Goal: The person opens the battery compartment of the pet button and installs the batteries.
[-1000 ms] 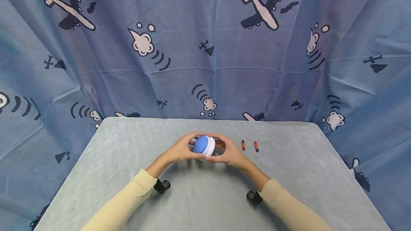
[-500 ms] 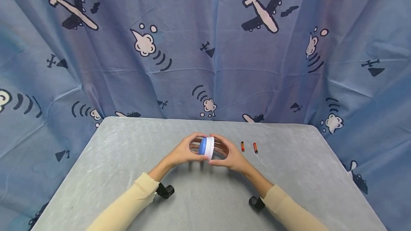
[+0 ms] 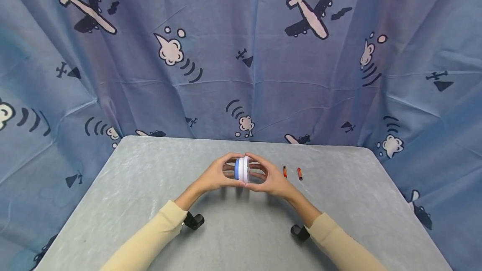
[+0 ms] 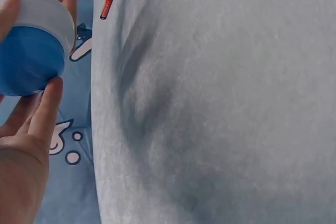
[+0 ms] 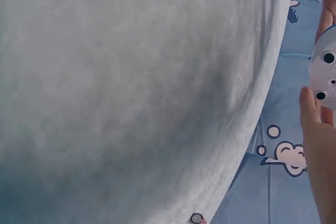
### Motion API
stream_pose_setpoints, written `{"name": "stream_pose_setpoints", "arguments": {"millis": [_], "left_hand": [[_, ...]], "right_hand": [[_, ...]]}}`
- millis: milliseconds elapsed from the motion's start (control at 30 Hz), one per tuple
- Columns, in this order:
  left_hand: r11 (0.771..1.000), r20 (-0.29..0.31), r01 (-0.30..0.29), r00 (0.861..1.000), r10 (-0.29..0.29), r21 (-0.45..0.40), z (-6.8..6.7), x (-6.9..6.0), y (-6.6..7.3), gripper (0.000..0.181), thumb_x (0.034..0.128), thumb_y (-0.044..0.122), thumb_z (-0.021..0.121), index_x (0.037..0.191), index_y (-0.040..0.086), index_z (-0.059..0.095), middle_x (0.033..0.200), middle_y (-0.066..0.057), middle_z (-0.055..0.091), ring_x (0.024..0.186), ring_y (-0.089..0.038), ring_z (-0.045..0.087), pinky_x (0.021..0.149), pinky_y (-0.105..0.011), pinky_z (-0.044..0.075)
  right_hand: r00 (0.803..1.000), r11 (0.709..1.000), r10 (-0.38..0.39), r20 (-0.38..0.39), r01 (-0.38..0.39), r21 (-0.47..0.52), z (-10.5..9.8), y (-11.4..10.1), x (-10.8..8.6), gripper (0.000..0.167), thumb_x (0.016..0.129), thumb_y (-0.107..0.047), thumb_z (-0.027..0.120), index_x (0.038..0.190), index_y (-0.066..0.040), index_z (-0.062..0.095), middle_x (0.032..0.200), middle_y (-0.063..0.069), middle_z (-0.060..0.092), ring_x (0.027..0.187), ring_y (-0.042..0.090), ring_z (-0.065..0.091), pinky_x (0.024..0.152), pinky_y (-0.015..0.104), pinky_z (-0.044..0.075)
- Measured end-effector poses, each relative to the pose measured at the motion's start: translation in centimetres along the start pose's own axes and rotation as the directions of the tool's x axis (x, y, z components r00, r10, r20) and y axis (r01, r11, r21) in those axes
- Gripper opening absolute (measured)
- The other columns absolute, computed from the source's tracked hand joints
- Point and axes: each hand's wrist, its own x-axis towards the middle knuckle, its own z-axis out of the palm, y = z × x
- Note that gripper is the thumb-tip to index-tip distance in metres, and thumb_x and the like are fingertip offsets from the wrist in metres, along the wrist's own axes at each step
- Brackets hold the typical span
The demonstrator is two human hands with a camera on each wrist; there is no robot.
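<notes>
A round blue-and-white object (image 3: 242, 170) is held up on its side between both hands, above the table. The left hand (image 3: 216, 175) curls its thumb and fingers round the blue side; in the left wrist view the blue dome (image 4: 30, 60) and white rim (image 4: 47, 14) show. Opposite it, the right hand (image 3: 272, 179) grips the white edge with thumb and fingertips. In the right wrist view the flat white face (image 5: 325, 74) has dark round spots. Two small red-and-black batteries (image 3: 285, 172) (image 3: 299, 174) lie right of the right hand.
The grey table (image 3: 180, 158) ends at a blue curtain (image 3: 211, 108) printed with planes and clouds. A black wrist device (image 3: 194, 221) sits at the left wrist, another (image 3: 300, 233) at the right wrist.
The round object has turned between the hands, so less of its blue side faces the head view and the white part shows edge-on. Both hands stay around it.
</notes>
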Motion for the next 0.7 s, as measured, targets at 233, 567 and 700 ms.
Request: {"name": "stream_pose_setpoints", "arguments": {"millis": [233,567,700], "left_hand": [[0.989,-0.028,0.03,0.999,-0.035,-0.146,0.11,0.03,0.22,0.077,0.0778,-0.005,0.086,0.143,0.002,0.044,0.136,-0.018,0.053,0.118,-0.032,0.06,0.095,-0.041,0.052],[0.998,0.077,0.04,0.996,-0.037,-0.042,-0.05,0.2,0.57,0.091,0.0785,-0.008,0.084,0.152,0.001,0.032,0.14,-0.022,0.049,0.127,-0.033,0.052,0.096,-0.04,0.05],[1.0,0.121,0.027,0.992,-0.025,-0.014,-0.19,0.4,0.72,0.089,0.0783,-0.008,0.084,0.152,-0.001,0.035,0.141,-0.022,0.046,0.121,-0.034,0.056,0.093,-0.039,0.052]], "right_hand": [[1.0,1.0,0.012,-0.02,-0.012,0.02,-0.13,-0.04,-0.21,0.09,0.075,0.009,0.086,0.152,-0.002,0.041,0.141,0.023,0.045,0.118,0.039,0.057,0.096,0.04,0.05],[1.0,0.997,0.009,-0.005,-0.009,-0.075,-0.65,-0.01,-0.41,0.091,0.071,0.006,0.09,0.15,-0.002,0.044,0.139,0.02,0.046,0.112,0.036,0.056,0.095,0.04,0.051],[1.0,0.989,0.019,-0.001,-0.019,-0.147,-0.81,-0.8,-0.51,0.092,0.071,0.006,0.09,0.149,0.001,0.043,0.141,0.021,0.046,0.113,0.039,0.053,0.095,0.048,0.05]]}}
